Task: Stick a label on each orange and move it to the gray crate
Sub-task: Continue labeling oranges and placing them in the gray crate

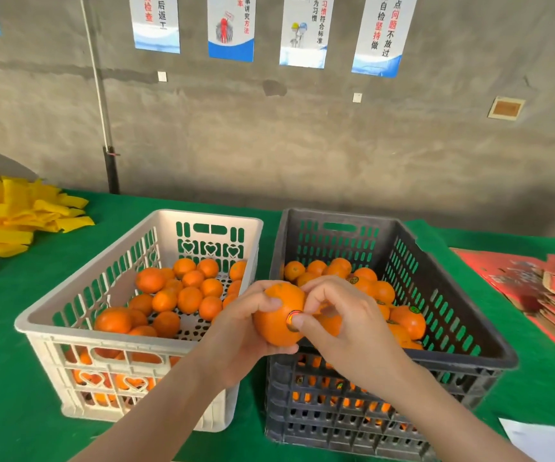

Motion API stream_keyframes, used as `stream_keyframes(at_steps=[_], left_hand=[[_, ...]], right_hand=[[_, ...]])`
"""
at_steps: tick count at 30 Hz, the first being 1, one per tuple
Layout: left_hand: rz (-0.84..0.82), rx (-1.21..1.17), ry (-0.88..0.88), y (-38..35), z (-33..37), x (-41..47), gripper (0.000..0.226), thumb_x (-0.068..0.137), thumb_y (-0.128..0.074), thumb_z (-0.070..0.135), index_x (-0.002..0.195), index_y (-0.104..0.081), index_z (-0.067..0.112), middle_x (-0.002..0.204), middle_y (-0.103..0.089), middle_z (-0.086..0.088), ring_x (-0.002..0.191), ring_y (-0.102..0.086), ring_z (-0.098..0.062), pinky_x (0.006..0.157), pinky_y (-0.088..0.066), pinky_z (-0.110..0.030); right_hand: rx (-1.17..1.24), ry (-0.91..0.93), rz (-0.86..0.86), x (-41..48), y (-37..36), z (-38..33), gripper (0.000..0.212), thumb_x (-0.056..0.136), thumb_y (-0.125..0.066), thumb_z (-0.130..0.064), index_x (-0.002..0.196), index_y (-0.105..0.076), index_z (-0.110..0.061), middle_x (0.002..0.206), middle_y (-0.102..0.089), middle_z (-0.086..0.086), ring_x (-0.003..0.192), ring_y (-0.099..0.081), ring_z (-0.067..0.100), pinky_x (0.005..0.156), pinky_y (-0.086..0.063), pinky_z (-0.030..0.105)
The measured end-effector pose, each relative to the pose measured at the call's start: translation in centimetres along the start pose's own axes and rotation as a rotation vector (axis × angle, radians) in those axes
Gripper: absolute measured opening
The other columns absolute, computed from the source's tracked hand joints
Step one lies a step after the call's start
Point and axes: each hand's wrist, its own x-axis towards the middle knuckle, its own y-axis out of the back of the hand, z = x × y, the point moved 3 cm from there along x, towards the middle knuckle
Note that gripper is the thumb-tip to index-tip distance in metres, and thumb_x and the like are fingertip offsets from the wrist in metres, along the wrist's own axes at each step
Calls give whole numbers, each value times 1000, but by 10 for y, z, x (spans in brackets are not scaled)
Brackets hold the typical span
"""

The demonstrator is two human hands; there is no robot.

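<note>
- Above one white crate and one gray crate, the left hand is gripping one orange.
- The right hand is pinching it, thumb pressing one label on.

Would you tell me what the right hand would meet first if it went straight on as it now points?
The orange in the left hand; the right hand points left at it, thumb pressing the label there. Behind it, probably the left palm.
</note>
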Motion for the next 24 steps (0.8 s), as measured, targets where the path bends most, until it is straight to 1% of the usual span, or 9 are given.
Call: stream_keyframes(at_steps=[3,6,8,10,12,14,16,19,24], left_hand=[[-21,-16,45,0,-6,-2,71,54,-72,30,119,-58,5,96,-67,-16,73,-66,-27,51,-53,-34],[-11,-14,66,-4,-12,2,45,71,-73,32,108,-66,8,96,-71,-19,74,-70,-32,50,-55,-35],[50,29,82,-9,-15,13,46,75,-62,47,105,-68,13,99,-71,-20,81,-71,-34,55,-56,-37],[188,151,23,-11,-14,32,58,77,-45,63,110,-65,19,103,-71,-16,91,-71,-31,67,-58,-42],[339,355,-133,-11,-8,52,59,82,-30,65,108,-63,24,100,-71,-10,92,-69,-25,74,-57,-41],[437,680,-330,-8,-4,70,42,99,-30,42,112,-58,14,95,-67,-10,88,-64,-24,76,-53,-35],[383,1157,-358,-5,-10,89,24,103,-36,19,117,-54,11,97,-65,-10,87,-60,-23,72,-45,-30],[206,1588,-242,-3,-22,101,25,97,-42,13,112,-62,15,108,-65,-6,93,-57,-20,70,-37,-26],[188,1635,-286,-5,-23,101,16,91,-55,15,103,-64,15,100,-66,-1,96,-57,-19,75,-39,-25]], right_hand=[[84,-98,4,-13,-7,7,40,80,-66,-48,108,-38,-43,113,-51,-21,99,-54,-2,77,-52,25],[108,-68,-67,-27,-24,12,64,78,-60,-58,129,-21,-58,131,-33,-35,118,-40,-12,90,-43,10],[49,-17,-66,-24,-27,17,73,76,-68,-45,131,-21,-56,136,-30,-29,124,-34,-9,98,-39,12],[40,-27,-29,-8,-16,25,74,72,-75,-28,122,-28,-57,127,-39,-24,119,-41,-3,94,-46,22],[41,-50,8,16,1,40,73,66,-79,-24,117,-34,-52,117,-44,-25,110,-46,-2,88,-48,22],[35,-144,27,46,13,65,72,64,-83,-24,117,-37,-42,114,-46,-19,105,-48,3,83,-43,22],[-17,-303,7,79,20,102,71,65,-83,-21,120,-39,-30,114,-45,-8,104,-48,15,81,-41,28],[-141,-483,-192,113,8,156,73,66,-82,-19,125,-39,-19,113,-47,3,106,-50,25,79,-44,34],[-483,-528,-596,116,-37,209,80,64,-83,-20,131,-40,-14,121,-56,10,107,-56,27,75,-47,34]])
